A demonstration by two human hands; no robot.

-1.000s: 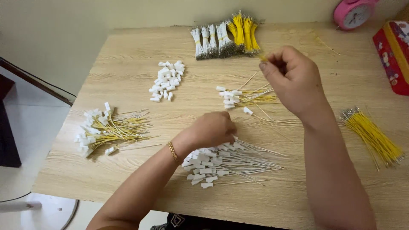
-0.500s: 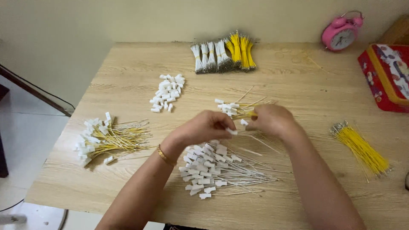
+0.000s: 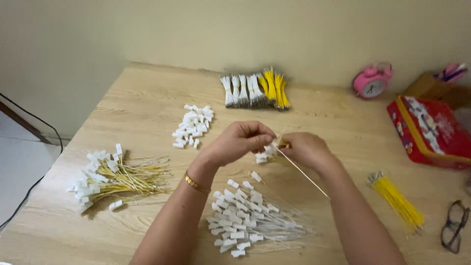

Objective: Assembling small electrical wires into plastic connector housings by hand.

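Two bare hands meet above the middle of a pale wooden worktop (image 3: 147, 108). The left hand (image 3: 240, 142), a gold bangle (image 3: 196, 183) on its wrist, has its fingers closed in a pinch on a small white connector (image 3: 269, 148). The right hand (image 3: 306, 149) faces it, its fingers closed around the end of a thin pale wire (image 3: 304, 174) that slants down and to the right from the grip. Whether wire and connector are actually touching cannot be told at this size.

Just below the hands, at the near edge, lies a heap of white-wired connectors (image 3: 245, 221). A smaller cluster of the same pieces (image 3: 261, 158) sits directly beneath the left fingers. To the left rests a pile of yellow-wired connectors (image 3: 110, 174), and farther back a loose heap of bare white connectors (image 3: 192, 126). At the far edge, bundles of white and yellow wires (image 3: 255, 89) lie side by side. On the right, a bundle of yellow wires (image 3: 397, 198) lies near a pair of glasses (image 3: 454, 225), with a red tin (image 3: 431, 132) and a pink alarm clock (image 3: 373, 82) beyond.
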